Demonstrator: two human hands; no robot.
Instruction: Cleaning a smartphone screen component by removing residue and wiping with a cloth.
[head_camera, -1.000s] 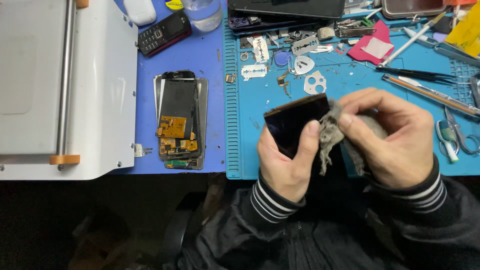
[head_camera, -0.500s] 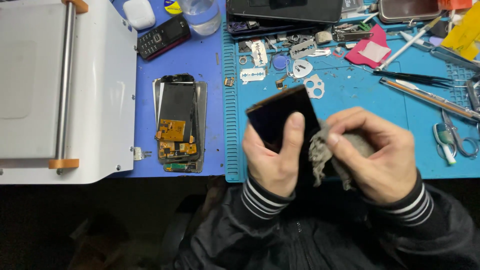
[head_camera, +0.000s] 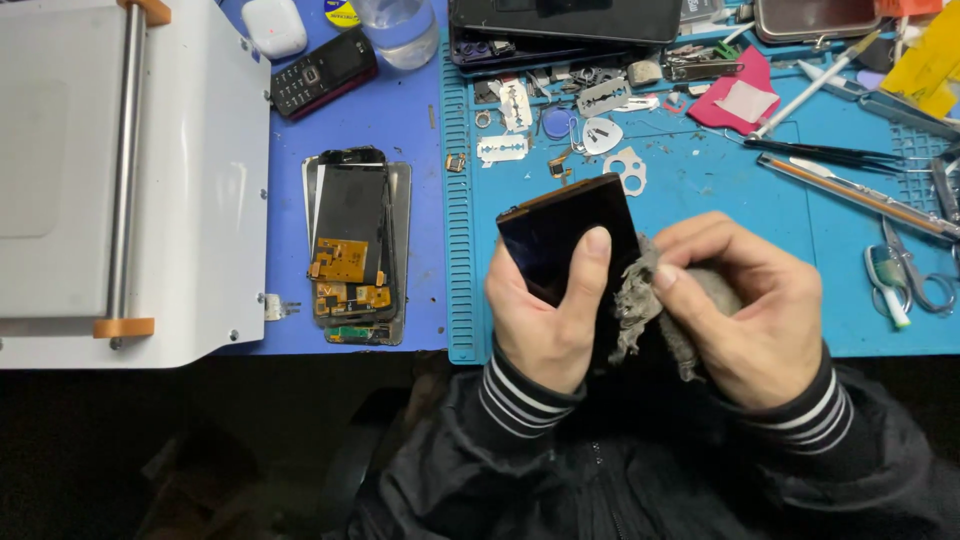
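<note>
My left hand (head_camera: 548, 320) grips a dark phone screen panel (head_camera: 565, 232) by its lower part, thumb lying across the glass, the panel tilted up over the teal work mat (head_camera: 720, 190). My right hand (head_camera: 745, 305) is closed on a crumpled grey cloth (head_camera: 640, 300) pressed against the panel's right edge. Both wrists show black sleeves with white stripes.
A stack of opened phone parts with orange flex boards (head_camera: 355, 250) lies on the blue mat to the left. A white machine (head_camera: 110, 170) fills the far left. Razor blades (head_camera: 502, 150), picks, tweezers (head_camera: 820, 152), scissors (head_camera: 905, 275), a keypad phone (head_camera: 322, 72) and a bottle (head_camera: 398, 30) crowd the back.
The panel has been raised and tilted more upright in my left hand. My right hand with the cloth has shifted slightly along the panel's right side.
</note>
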